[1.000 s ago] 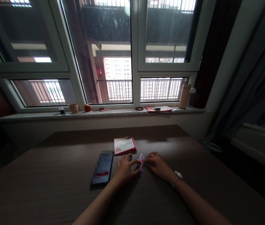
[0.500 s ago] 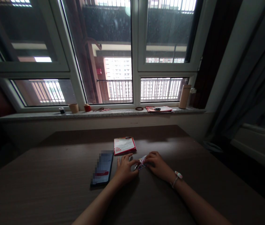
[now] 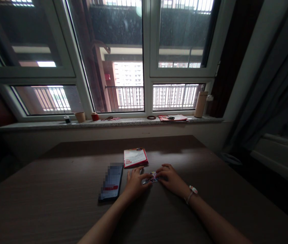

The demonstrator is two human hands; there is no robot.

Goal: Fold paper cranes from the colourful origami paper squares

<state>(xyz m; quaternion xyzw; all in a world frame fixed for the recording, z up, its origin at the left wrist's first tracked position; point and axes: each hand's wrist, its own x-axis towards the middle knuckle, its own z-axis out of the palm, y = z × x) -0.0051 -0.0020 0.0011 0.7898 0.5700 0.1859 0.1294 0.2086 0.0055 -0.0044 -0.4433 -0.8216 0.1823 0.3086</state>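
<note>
A small piece of colourful patterned paper (image 3: 154, 177), seemingly folded, lies low over the table between my hands. My left hand (image 3: 136, 182) has its thumb and index finger on the left end of the paper, while its other fingers spread toward the booklets. From the other side my right hand (image 3: 171, 178), fingers curled, pinches the right end; a bracelet (image 3: 191, 193) circles that wrist. Fingers cover both ends of the paper. Just beyond the left hand sits a small stack of red-edged printed sheets or booklets (image 3: 135, 158). A dark phone (image 3: 111, 183) lies left of that hand.
The brown table (image 3: 44, 189) reaches toward a stone windowsill (image 3: 131, 122). On the sill stand a paper cup (image 3: 80, 117), a red spool-like item (image 3: 95, 117), a dark small bottle (image 3: 67, 119), scissors on red papers (image 3: 171, 118) and a tan flask (image 3: 200, 105).
The patterned paper looks flatter and more compact between my fingers than before. My hands have barely shifted; the phone and booklets stay where they were.
</note>
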